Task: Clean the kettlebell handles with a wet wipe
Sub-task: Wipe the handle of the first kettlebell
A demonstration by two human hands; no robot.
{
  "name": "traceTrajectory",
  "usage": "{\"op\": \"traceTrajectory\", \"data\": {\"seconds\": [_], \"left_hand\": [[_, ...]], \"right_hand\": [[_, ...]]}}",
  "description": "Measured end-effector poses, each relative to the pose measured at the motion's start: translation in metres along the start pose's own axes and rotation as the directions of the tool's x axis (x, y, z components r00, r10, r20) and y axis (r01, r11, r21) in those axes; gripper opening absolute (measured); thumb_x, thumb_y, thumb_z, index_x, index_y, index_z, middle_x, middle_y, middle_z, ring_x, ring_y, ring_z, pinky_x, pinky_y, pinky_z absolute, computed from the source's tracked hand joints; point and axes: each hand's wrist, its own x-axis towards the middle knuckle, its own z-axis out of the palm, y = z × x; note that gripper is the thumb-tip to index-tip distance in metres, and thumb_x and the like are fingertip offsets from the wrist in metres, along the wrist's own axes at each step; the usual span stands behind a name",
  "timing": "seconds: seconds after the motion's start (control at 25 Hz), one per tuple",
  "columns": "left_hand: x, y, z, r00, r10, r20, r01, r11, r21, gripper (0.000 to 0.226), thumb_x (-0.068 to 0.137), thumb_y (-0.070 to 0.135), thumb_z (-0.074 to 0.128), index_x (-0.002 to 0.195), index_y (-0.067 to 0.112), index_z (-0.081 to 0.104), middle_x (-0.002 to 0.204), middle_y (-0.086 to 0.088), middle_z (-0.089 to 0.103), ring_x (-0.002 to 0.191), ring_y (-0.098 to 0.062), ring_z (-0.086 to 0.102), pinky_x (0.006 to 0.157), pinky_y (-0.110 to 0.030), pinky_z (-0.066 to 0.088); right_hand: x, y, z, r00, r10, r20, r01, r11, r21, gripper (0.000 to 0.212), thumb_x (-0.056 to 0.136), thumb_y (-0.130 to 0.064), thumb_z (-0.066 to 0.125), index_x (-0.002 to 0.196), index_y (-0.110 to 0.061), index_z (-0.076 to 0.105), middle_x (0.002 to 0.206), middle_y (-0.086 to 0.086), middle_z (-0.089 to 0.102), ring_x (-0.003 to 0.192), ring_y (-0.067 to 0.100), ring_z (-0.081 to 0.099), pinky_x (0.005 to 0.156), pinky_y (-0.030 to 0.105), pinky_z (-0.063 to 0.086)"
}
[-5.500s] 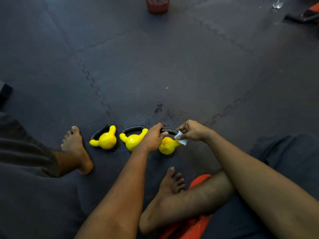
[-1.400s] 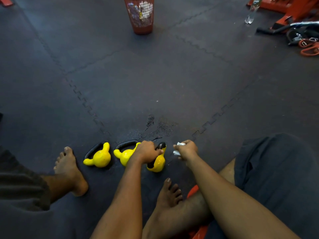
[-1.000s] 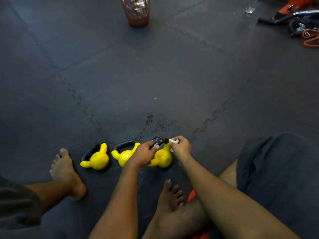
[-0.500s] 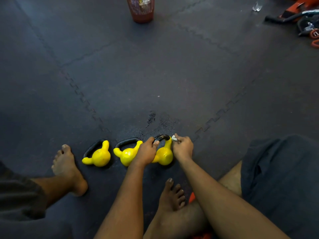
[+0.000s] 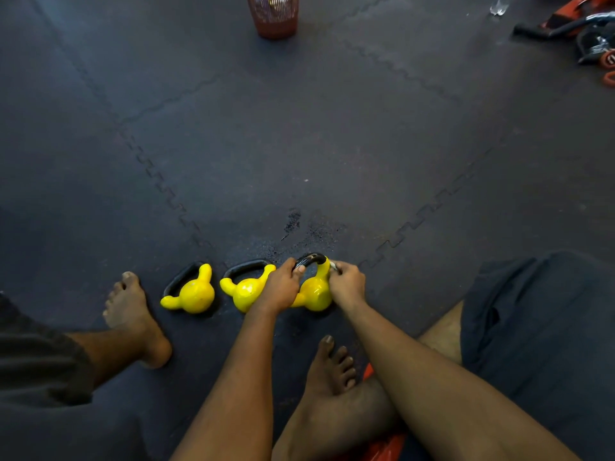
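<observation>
At lower centre of the frame, the left hand (image 5: 283,287) grips the kettlebell (image 5: 314,292) handle (image 5: 311,259); right hand (image 5: 346,282) fingers pinch the wet wipe (image 5: 333,266). The tilted kettlebell may roll if the grip slips.

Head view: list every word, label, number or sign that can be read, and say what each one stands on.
No text in this view is legible.
On the orange disc at the top right edge: a white mark, too blurred to read.
On the left kettlebell, middle kettlebell and right kettlebell: no markings visible.
On the wet wipe and the red mesh basket: no print visible.
</observation>
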Motion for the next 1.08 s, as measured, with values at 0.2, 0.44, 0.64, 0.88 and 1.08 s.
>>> {"op": "traceTrajectory", "data": {"seconds": [0.2, 0.44, 0.64, 0.88, 1.08], "left_hand": [[-0.002, 0.001, -0.002, 1.0, -0.001, 0.004, 0.001, 1.0, -0.008, 0.023, 0.103, 0.027, 0.041, 0.104, 0.008, 0.053, 0.071, 0.0, 0.048, 0.062, -0.011, 0.045, 0.052, -0.024, 0.032], [-0.002, -0.001, -0.003, 1.0, 0.003, 0.004, -0.003, 1.0, -0.012, 0.023, 0.103, 0.028, 0.041, 0.107, 0.009, 0.053, 0.071, 0.0, 0.049, 0.062, -0.009, 0.044, 0.051, -0.023, 0.031], [-0.002, -0.003, -0.003, 1.0, -0.009, 0.004, 0.009, 1.0, -0.019, 0.019, 0.103, 0.028, 0.041, 0.102, 0.013, 0.052, 0.07, 0.002, 0.048, 0.062, -0.009, 0.045, 0.052, -0.024, 0.031], [-0.002, -0.004, -0.003, 1.0, -0.024, 0.004, 0.024, 0.999, -0.034, 0.017, 0.103, 0.029, 0.041, 0.097, 0.016, 0.049, 0.07, 0.0, 0.05, 0.062, -0.009, 0.047, 0.052, -0.024, 0.031], [-0.002, -0.003, -0.002, 1.0, -0.02, -0.008, 0.02, 1.0, -0.007, 0.021, 0.103, 0.028, 0.04, 0.1, 0.011, 0.051, 0.07, 0.001, 0.048, 0.061, -0.007, 0.045, 0.05, -0.022, 0.029]], "right_hand": [[0.0, -0.001, 0.0, 1.0, -0.031, -0.002, 0.032, 0.996, 0.082, 0.029, 0.094, -0.01, 0.052, 0.115, -0.015, 0.072, 0.116, 0.007, 0.071, 0.111, 0.022, 0.061, 0.088, 0.022, 0.043], [0.0, -0.004, 0.001, 0.999, -0.041, -0.019, 0.043, 0.996, 0.084, 0.028, 0.095, -0.013, 0.053, 0.114, -0.017, 0.072, 0.116, 0.005, 0.071, 0.111, 0.021, 0.061, 0.088, 0.022, 0.043], [-0.003, -0.001, 0.002, 0.996, -0.042, -0.084, 0.052, 0.992, 0.114, 0.031, 0.092, -0.006, 0.052, 0.118, -0.014, 0.068, 0.113, 0.011, 0.071, 0.107, 0.025, 0.063, 0.082, 0.022, 0.044], [-0.005, -0.002, 0.004, 0.991, -0.101, -0.09, 0.104, 0.994, 0.026, 0.022, 0.094, -0.014, 0.055, 0.107, -0.014, 0.072, 0.099, 0.012, 0.073, 0.094, 0.027, 0.065, 0.074, 0.027, 0.044], [-0.012, -0.004, 0.003, 0.993, -0.054, -0.101, 0.054, 0.999, 0.0, 0.029, 0.095, -0.014, 0.053, 0.117, -0.014, 0.071, 0.111, 0.013, 0.071, 0.106, 0.029, 0.063, 0.088, 0.031, 0.048]]}}
